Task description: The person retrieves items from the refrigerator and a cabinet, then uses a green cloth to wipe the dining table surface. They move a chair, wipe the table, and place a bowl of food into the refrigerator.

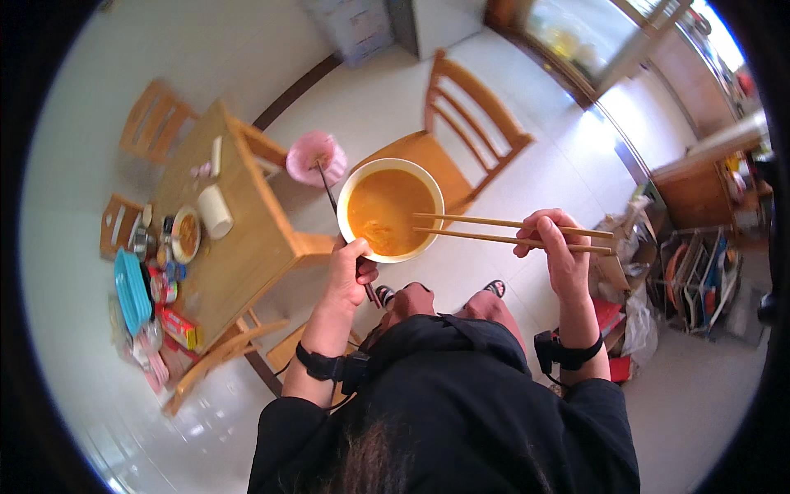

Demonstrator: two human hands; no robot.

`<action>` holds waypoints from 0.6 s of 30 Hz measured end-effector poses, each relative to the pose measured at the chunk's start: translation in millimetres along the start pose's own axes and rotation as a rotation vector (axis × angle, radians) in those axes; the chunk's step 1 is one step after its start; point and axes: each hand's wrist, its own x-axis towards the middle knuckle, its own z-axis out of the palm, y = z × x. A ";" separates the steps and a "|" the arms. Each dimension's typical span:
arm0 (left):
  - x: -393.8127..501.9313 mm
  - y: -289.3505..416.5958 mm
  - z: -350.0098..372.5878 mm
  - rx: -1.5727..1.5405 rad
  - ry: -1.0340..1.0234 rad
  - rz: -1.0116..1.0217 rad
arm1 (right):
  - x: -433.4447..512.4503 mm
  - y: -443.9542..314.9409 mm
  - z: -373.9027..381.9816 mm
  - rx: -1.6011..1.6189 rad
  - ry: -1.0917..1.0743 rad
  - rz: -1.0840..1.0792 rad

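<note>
My left hand (pixel 353 270) grips the rim of a white bowl (pixel 432 185) with orange-yellow soup (pixel 390 204) in it. Pale solids show near the soup's lower edge. The same hand also holds dark chopsticks (pixel 327 184); they pass behind the bowl, and their thin end overlaps a pink bin (pixel 297 159) in the picture. In my right hand (pixel 558 250) is a pair of light wooden chopsticks (pixel 481 220), slightly apart. Their tips reach over the bowl's right side; whether they touch the soup I cannot tell.
A wooden table (pixel 247 259) at left carries a paper roll (pixel 215 212), a plate of food (pixel 186 234), a blue plastic tray (pixel 131 290) and several packages. Beyond the bowl stands a wooden chair (pixel 475 111). Bags (pixel 642 327) and a rack (pixel 694 281) are at right.
</note>
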 end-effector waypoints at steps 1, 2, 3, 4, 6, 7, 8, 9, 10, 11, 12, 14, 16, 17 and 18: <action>1.8 -13.0 32.5 0.016 -0.062 0.034 | -6.2 -7.8 -32.8 0.024 0.042 -0.037; 3.5 -24.7 66.0 0.026 -0.064 -0.032 | -11.4 -16.6 -66.2 0.039 0.075 -0.085; 5.4 -35.1 98.2 0.034 -0.124 -0.055 | -16.1 -25.2 -98.2 0.027 0.112 -0.109; 6.7 -45.9 129.7 0.049 -0.153 -0.122 | -22.8 -33.9 -129.7 0.016 0.148 -0.138; -3.0 -89.7 190.1 0.073 -0.234 -0.210 | -56.7 -55.5 -192.9 0.033 0.244 -0.097; -6.9 -109.4 219.4 0.091 -0.288 -0.235 | -71.8 -63.9 -223.3 0.029 0.279 -0.107; -11.9 -132.3 249.0 0.090 -0.333 -0.281 | -89.2 -70.7 -254.0 0.013 0.319 -0.144; -16.3 -158.5 277.3 0.117 -0.359 -0.302 | -108.7 -74.6 -283.8 0.013 0.358 -0.169; -19.7 -187.1 305.4 0.147 -0.381 -0.322 | -129.6 -77.1 -313.5 0.003 0.417 -0.177; -21.6 -212.6 331.5 0.159 -0.441 -0.331 | -149.0 -78.2 -341.3 0.003 0.472 -0.188; -20.5 -236.6 357.5 0.184 -0.450 -0.375 | -166.0 -78.0 -367.4 0.006 0.529 -0.191; -13.9 -284.1 405.6 0.236 -0.476 -0.419 | -189.8 -73.9 -415.2 0.029 0.629 -0.234; 2.9 -319.4 462.4 0.251 -0.511 -0.433 | -189.3 -74.6 -463.9 0.044 0.736 -0.253; 15.9 -331.6 488.1 0.255 -0.533 -0.443 | -180.9 -74.4 -483.2 0.060 0.787 -0.249; 29.7 -342.3 512.8 0.256 -0.537 -0.459 | -170.3 -73.6 -501.7 0.070 0.838 -0.249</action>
